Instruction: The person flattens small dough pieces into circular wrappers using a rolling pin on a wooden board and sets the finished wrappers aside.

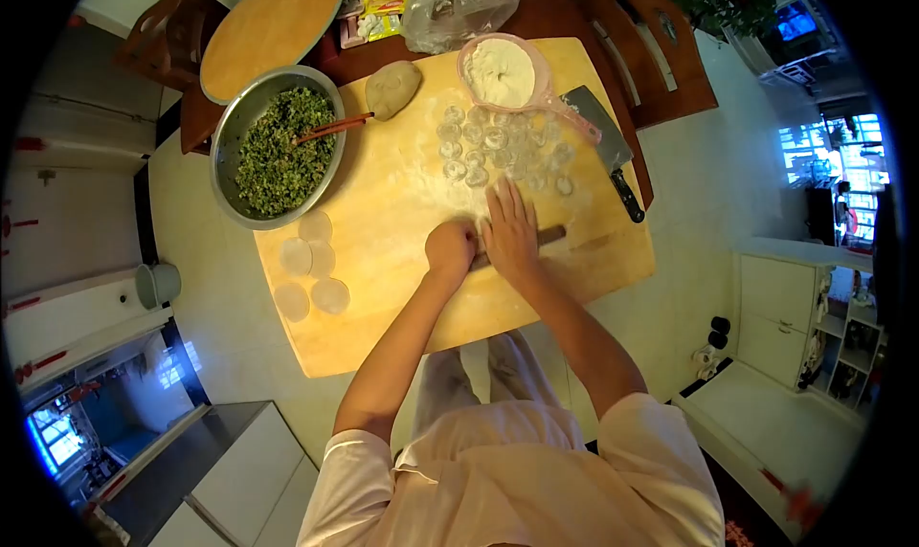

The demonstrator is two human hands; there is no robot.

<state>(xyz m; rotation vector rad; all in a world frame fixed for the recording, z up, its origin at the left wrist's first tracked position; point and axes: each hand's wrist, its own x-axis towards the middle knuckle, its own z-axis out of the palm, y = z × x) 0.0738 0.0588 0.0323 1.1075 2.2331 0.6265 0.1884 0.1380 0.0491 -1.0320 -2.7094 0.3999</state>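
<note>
My right hand (511,229) lies flat with fingers stretched forward, its palm over a wooden rolling pin (551,235) on the floured board. Close beside it, my left hand (451,247) is closed at the pin's left end; what its fingers hold is hidden. Ahead of both hands are several small floured dough pieces (476,176). Several thin round dough wrappers (330,296) lie at the board's left side, some overlapping.
A steel bowl (222,178) of chopped green filling with chopsticks (335,128) stands at the left. Behind are a dough lump (392,89), a pink bowl of flour (500,72) and a plastic bag (459,11). A cleaver (601,131) lies at the wooden board's (383,193) right edge.
</note>
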